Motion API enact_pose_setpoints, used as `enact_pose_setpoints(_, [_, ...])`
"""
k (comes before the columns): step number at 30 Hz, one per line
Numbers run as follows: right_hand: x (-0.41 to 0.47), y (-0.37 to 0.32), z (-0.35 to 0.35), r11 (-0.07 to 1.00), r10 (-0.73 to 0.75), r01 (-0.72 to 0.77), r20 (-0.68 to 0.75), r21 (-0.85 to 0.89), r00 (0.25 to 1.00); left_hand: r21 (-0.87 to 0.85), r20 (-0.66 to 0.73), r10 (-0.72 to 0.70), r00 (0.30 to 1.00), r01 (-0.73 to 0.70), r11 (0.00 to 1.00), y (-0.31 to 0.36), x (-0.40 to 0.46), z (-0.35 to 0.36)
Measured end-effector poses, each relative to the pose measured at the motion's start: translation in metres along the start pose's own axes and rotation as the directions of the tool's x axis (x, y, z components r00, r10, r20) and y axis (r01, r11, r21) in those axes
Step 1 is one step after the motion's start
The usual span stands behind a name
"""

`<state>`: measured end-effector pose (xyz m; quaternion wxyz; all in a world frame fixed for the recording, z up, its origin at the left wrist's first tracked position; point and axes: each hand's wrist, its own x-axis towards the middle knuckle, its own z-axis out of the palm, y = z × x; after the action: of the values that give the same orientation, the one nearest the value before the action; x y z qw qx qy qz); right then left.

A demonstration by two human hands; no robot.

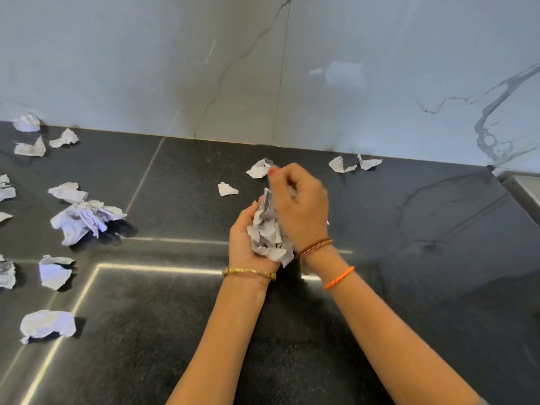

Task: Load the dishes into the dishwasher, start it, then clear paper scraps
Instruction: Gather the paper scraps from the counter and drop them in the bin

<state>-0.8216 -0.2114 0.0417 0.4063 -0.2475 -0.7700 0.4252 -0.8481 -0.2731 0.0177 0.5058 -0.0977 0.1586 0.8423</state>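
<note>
Wad (267, 232) of crumpled paper at frame centre, cupped in left hand (244, 238), fingers curled under it. Right hand (301, 206) over the wad's right side, fingers bent and pressing on top. More scraps (84, 219) loose on dark counter (409, 258) at left, few (258, 168) just above the hands

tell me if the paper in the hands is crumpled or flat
Crumpled. The paper wad is a creased, bunched lump cupped in the left hand, with the right hand curled over its top.
</note>
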Motion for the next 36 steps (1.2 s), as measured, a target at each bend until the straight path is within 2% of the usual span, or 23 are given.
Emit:
enact_pose_setpoints(2, [-0.011,0.008,0.009,0.941,-0.212,0.208,0.013,-0.267,0.977,-0.039,-0.003,0.015,1.000,-0.015,0.999,-0.001,-0.001,-0.004])
enact_pose_setpoints(4, [-0.015,0.015,0.013,0.850,-0.345,0.350,0.086,-0.395,0.935,-0.080,0.004,0.016,1.000,-0.016,0.997,0.001,-0.001,-0.004])
enact_pose_setpoints(8, [-0.014,0.017,0.011,0.830,-0.345,0.390,0.184,-0.398,0.921,-0.051,0.006,0.032,0.999,-0.032,0.998,0.006,0.001,-0.006])
enact_pose_setpoints(13, [-0.014,0.022,0.009,0.626,-0.375,0.447,0.255,-0.639,0.891,-0.029,0.037,0.014,0.999,-0.013,0.999,0.002,0.000,-0.007])
enact_pose_setpoints(15, [-0.011,0.016,0.006,0.643,-0.374,0.442,0.247,-0.626,0.894,-0.041,0.067,0.010,0.998,-0.007,0.999,0.001,-0.001,-0.006])
enact_pose_setpoints(16, [-0.007,0.011,0.003,0.692,-0.353,0.418,0.230,-0.589,0.907,-0.047,0.093,-0.002,0.996,0.006,0.999,0.001,-0.001,-0.006])
enact_pose_setpoints(18, [0.005,0.003,-0.006,0.860,-0.221,0.279,0.180,-0.428,0.958,-0.053,0.120,-0.031,0.992,0.037,0.998,0.002,0.000,-0.006])
enact_pose_setpoints(20, [0.024,0.001,-0.019,0.973,-0.106,0.112,0.038,-0.200,0.994,-0.060,0.096,-0.029,0.995,0.035,0.998,0.005,0.002,-0.007])
enact_pose_setpoints(22, [0.048,0.014,-0.034,0.997,0.053,-0.058,-0.093,-0.053,0.994,-0.079,0.067,-0.013,0.998,0.019,0.997,0.007,0.004,-0.011])
enact_pose_setpoints(23, [0.060,0.026,-0.041,0.991,0.119,-0.126,-0.122,-0.050,0.985,-0.100,0.065,-0.011,0.998,0.018,0.995,0.009,0.004,-0.010])
enact_pose_setpoints(25, [0.079,0.057,-0.053,0.959,0.149,-0.177,-0.138,-0.220,0.979,-0.140,0.060,-0.004,0.998,0.012,0.990,0.012,0.005,-0.010])
enact_pose_setpoints(28, [0.103,0.099,-0.064,0.818,0.223,-0.278,-0.167,-0.504,0.960,-0.147,0.048,0.007,0.999,0.000,0.989,0.019,0.007,-0.011])
enact_pose_setpoints(31, [0.121,0.118,-0.067,0.747,0.284,-0.338,-0.185,-0.572,0.941,-0.140,0.065,0.029,0.997,-0.019,0.990,0.027,0.007,-0.014])
enact_pose_setpoints(34, [0.131,0.128,-0.057,0.731,0.350,-0.336,-0.097,-0.594,0.932,-0.144,0.076,0.079,0.994,-0.067,0.987,0.036,0.005,-0.017])
enact_pose_setpoints(36, [0.131,0.133,-0.048,0.725,0.343,-0.300,-0.053,-0.620,0.938,-0.123,0.074,0.108,0.991,-0.098,0.988,0.039,0.002,-0.018])
